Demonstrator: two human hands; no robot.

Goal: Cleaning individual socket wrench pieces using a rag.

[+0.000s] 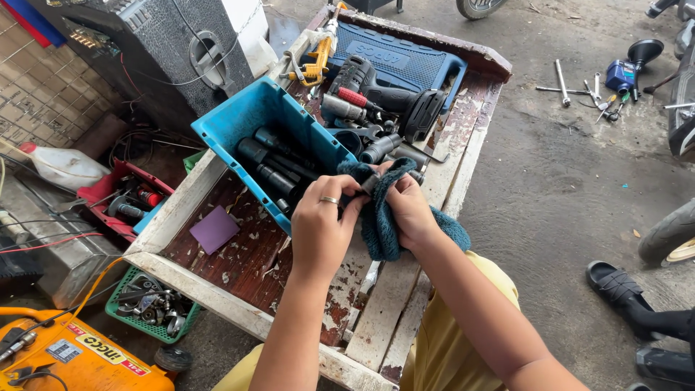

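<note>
My left hand (322,221), a ring on one finger, pinches the end of a small dark metal socket (371,182). My right hand (410,210) wraps a dark teal cloth (381,232) around the same socket; the cloth hangs down below both hands. Both hands hover over a worn wooden table (239,308), just in front of a blue plastic bin (239,119) that holds several black sockets (271,166).
A black impact wrench (391,98) lies on a blue tool case (405,58) at the table's far end. A purple square pad (214,229) lies on the table. Below left are a green basket of parts (148,308), an orange compressor (79,355) and a red tray (119,192). Another person's sandalled foot (615,286) is at right.
</note>
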